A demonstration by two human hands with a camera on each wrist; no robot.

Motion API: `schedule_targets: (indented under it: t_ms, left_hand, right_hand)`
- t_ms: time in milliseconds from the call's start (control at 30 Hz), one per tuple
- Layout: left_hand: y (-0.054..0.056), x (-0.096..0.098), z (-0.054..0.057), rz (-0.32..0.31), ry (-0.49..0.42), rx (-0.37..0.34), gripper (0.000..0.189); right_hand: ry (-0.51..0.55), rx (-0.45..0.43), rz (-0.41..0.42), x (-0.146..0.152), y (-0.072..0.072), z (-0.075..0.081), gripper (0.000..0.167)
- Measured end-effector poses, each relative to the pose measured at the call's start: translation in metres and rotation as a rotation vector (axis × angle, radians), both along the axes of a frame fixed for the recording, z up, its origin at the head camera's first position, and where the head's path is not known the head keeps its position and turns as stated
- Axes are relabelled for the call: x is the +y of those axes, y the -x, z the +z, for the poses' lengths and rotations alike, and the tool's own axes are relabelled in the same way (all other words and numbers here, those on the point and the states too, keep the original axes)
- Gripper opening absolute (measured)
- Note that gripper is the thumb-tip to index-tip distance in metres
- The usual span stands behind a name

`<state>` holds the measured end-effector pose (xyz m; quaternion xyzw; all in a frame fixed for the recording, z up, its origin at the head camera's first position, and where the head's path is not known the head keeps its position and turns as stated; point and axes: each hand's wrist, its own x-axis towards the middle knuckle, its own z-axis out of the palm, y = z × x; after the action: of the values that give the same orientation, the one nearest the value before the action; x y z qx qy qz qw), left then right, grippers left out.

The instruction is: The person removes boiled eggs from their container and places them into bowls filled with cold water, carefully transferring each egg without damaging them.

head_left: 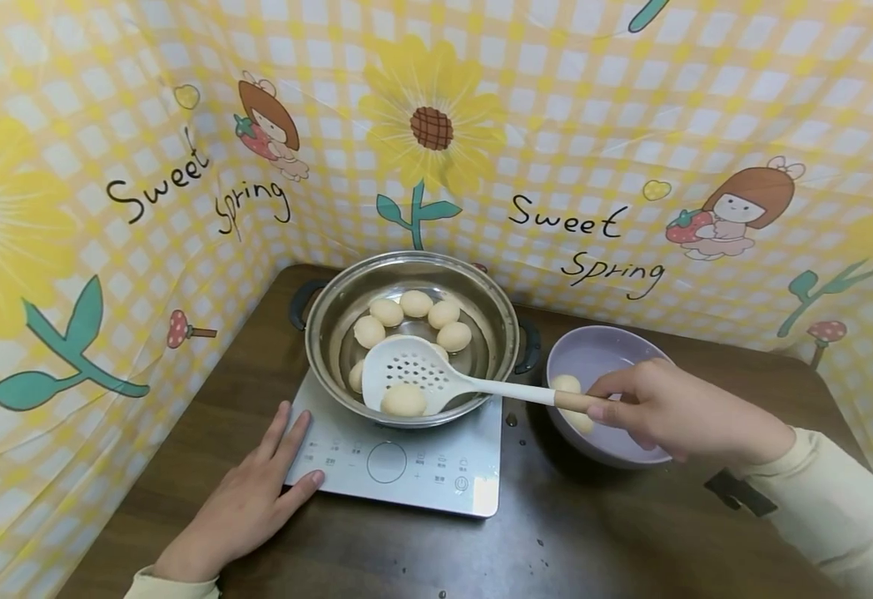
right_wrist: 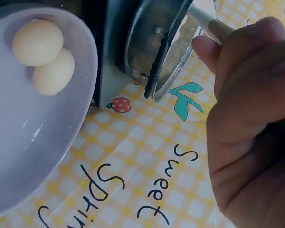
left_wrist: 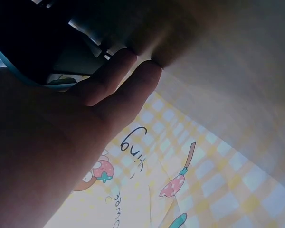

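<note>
My right hand (head_left: 664, 412) grips the wooden handle of a white slotted skimmer (head_left: 507, 389). Its bowl hangs over the near side of a steel pot (head_left: 318, 353), with one egg (head_left: 404, 400) lying at its front edge. Several pale eggs (head_left: 415, 304) sit in water in the pot, partly hidden by the skimmer. Below the right hand stands a purple bowl (head_left: 607, 339); the right wrist view shows two eggs (right_wrist: 38, 42) touching inside it and part of another at the frame's edge. My left hand (head_left: 245, 499) rests with extended fingers at the left edge of the induction cooker (head_left: 443, 495).
The pot stands on the cooker, its dark side handles (head_left: 529, 345) sticking out left and right. Water drops dot the brown table (head_left: 578, 532). A yellow checked cloth (head_left: 473, 166) rises behind and to the left. A black object (head_left: 739, 492) lies by the right sleeve.
</note>
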<state>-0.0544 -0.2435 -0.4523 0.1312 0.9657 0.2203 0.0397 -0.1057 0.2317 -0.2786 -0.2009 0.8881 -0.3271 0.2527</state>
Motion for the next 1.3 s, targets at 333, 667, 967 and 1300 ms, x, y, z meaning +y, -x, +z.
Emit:
schedule_targets:
  t_ms: [333, 667, 967, 1300]
  left_hand:
    - [0.001, 0.004, 0.001, 0.001, 0.003, 0.004, 0.079]
    - [0.001, 0.006, 0.001, 0.004, 0.011, -0.02, 0.079]
    - [0.001, 0.006, 0.0, -0.001, 0.011, -0.033, 0.08]
    - [0.0, 0.004, -0.001, 0.008, 0.009, -0.036, 0.081]
  right_hand:
    - [0.093, -0.149, 0.028, 0.015, 0.008, 0.002, 0.022]
    - [0.128, -0.198, -0.002, 0.024, 0.006, 0.005, 0.026]
    - [0.125, -0.179, -0.071, 0.047, -0.002, 0.017, 0.026]
    - [0.114, -0.084, -0.087, 0.09, -0.011, 0.018, 0.028]
